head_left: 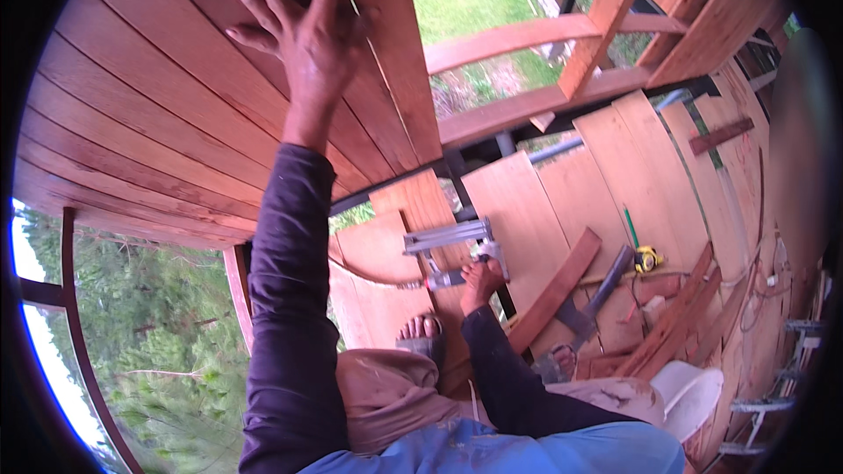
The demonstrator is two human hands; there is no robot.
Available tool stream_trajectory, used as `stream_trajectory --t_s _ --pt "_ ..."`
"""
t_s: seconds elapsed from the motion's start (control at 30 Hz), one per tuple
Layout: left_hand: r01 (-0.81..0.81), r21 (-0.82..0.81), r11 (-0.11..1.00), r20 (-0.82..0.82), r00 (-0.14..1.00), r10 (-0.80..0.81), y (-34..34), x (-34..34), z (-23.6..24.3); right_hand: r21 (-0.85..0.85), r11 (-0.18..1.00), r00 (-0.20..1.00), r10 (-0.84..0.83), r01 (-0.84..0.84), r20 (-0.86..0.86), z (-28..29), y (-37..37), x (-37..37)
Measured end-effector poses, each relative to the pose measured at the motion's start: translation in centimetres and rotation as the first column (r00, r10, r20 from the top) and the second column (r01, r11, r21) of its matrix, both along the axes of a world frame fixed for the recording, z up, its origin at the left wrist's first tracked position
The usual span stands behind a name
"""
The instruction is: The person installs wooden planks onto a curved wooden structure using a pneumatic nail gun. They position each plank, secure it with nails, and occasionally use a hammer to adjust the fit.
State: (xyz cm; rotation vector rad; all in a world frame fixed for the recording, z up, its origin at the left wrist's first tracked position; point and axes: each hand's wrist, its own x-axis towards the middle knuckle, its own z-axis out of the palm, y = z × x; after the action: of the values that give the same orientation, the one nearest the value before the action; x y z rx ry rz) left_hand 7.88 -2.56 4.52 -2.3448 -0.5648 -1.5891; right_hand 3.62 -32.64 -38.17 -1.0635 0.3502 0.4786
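My left hand [303, 44] is raised at the upper left, its fingers spread against the reddish-brown boards [176, 70] of a plank wall. A narrow light gap runs between two boards [373, 48] just right of it. Lower and to the right, my right hand [482, 283] is closed around the handle of a nail gun [450, 237] with a long grey magazine. An air hose [373, 276] runs from the tool toward the left. The nail gun is held low above the plank floor, apart from the wall; its nose is hard to make out.
Loose wood strips [562, 285], a dark-handled tool [606, 285], a yellow tape measure [647, 259] and a green pencil [630, 225] lie to the right. A white bucket [689, 395] stands at lower right. Wooden railing [518, 39] borders the grass; gaps show along the floor's edge.
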Motion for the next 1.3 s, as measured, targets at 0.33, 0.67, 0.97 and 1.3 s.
stream_trajectory --t_s 0.33,0.67,0.97,1.3 --pt "-0.226 0.018 0.974 -0.002 0.974 0.226 -1.3 0.2 0.0 -0.270 0.943 0.948 0.108 -0.193 -0.300 2.3 -4.8 -4.5" --pt "-0.013 -0.001 1.000 -0.005 1.000 0.013 0.0 -0.4 0.0 -0.003 0.999 0.951 0.049 -0.053 -0.306 5.1 0.7 -4.8" --pt "-0.048 -0.046 0.998 0.027 0.998 0.050 0.7 0.0 -0.1 0.351 0.936 0.899 0.122 0.037 -0.420 3.6 2.5 -0.5" --pt "-0.065 -0.078 0.995 0.033 0.997 0.068 0.6 -0.2 -0.3 0.203 0.940 0.955 0.242 -0.275 0.174 17.0 6.9 3.3"
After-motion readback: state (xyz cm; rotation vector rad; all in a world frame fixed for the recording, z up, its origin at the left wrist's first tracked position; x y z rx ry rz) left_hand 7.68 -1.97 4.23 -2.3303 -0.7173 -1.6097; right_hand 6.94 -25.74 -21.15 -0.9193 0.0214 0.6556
